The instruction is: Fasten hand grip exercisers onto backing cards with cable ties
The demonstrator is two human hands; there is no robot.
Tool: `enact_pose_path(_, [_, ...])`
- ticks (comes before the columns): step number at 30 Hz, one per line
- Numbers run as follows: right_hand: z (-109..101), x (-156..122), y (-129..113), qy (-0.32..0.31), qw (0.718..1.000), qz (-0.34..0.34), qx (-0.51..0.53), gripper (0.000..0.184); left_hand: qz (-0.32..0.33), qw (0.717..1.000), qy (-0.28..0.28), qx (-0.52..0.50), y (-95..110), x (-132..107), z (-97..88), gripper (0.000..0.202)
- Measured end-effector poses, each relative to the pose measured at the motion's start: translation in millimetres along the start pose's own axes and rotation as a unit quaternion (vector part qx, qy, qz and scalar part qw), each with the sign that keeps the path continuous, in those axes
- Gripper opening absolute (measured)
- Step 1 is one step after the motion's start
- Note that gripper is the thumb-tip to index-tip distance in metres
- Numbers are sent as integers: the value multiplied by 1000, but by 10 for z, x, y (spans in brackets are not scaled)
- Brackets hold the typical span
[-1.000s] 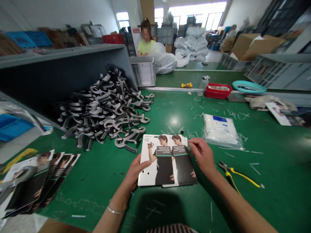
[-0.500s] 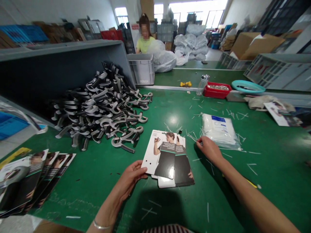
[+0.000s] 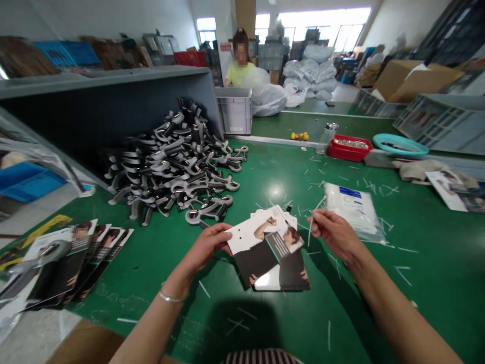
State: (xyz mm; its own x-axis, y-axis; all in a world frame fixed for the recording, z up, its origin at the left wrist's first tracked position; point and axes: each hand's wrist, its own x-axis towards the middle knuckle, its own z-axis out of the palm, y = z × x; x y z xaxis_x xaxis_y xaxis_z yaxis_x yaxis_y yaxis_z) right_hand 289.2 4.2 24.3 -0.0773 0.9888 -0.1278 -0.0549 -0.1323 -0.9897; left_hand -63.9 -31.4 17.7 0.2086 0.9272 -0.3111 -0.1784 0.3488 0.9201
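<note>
My left hand [image 3: 208,245] is closed on the lower left edge of a printed backing card [image 3: 261,237], tilted with its two punched holes near my fingers. Under it, more cards [image 3: 293,278] lie on the green table. My right hand [image 3: 335,235] is raised beside the cards, thumb and fingertips pinched on a thin white cable tie [image 3: 311,230]. Just beyond that hand lies a clear bag of white cable ties [image 3: 354,210]. A heap of grey and black hand grip strengtheners [image 3: 182,167] spills from a tipped grey crate [image 3: 151,81] at left.
Loose cable ties are scattered over the table [image 3: 280,323]. Fanned cards with a hand grip on top [image 3: 76,268] lie at the left edge. A red tray [image 3: 350,149], glass [image 3: 326,139] and turquoise plate [image 3: 400,145] line the back. A person in yellow [image 3: 238,73] is across the table.
My left hand has lifted and turned the top card clockwise. My right hand has come up off the table with a cable tie in its fingertips. The view has shifted slightly left.
</note>
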Motion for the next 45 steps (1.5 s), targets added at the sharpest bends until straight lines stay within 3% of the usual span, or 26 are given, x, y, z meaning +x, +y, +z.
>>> enact_pose_path(3, [394,-82,-116,-20,998,-46,22,24,-7,998,-65,18,-76,54,102,34])
enact_pose_path(7, [851,-265,-174,-28,982,-169,-78,14,14,998,-60,30,-125,99,179,34])
enact_pose_path(10, [1019,-362,-135,-24,958,-230,-170,12,30,997,-58,34,-136,108,178,34])
enact_pose_path(18, [1142,-321,6,-38,916,-289,-277,11,50,996,-53,51,-83,74,139,34])
enact_pose_path(24, [1458,32,90,-141,871,-305,-359,5,78,996,-7,40,-54,57,-27,37])
enact_pose_path(27, [1546,156,148,-192,890,-248,-332,7,72,997,24,1,-207,45,-125,43])
enact_pose_path(29, [1563,184,190,-194,903,-229,-306,9,64,997,38,3,-357,19,-167,47])
enact_pose_path(33, [1561,173,255,-191,907,-226,-300,8,71,994,70,52,-590,-88,-178,38])
enact_pose_path(37, [1563,158,277,-211,906,-229,-286,10,136,964,128,188,-599,-271,-194,19])
enact_pose_path(40, [1566,156,282,-221,909,-220,-278,11,151,937,45,313,-568,-442,-243,16])
enact_pose_path(42, [1569,153,286,-229,908,-218,-274,12,150,935,-23,320,-587,-536,-264,18])
enact_pose_path(45, [1573,139,290,-239,907,-217,-270,13,163,939,1,302,-664,-578,-236,15])
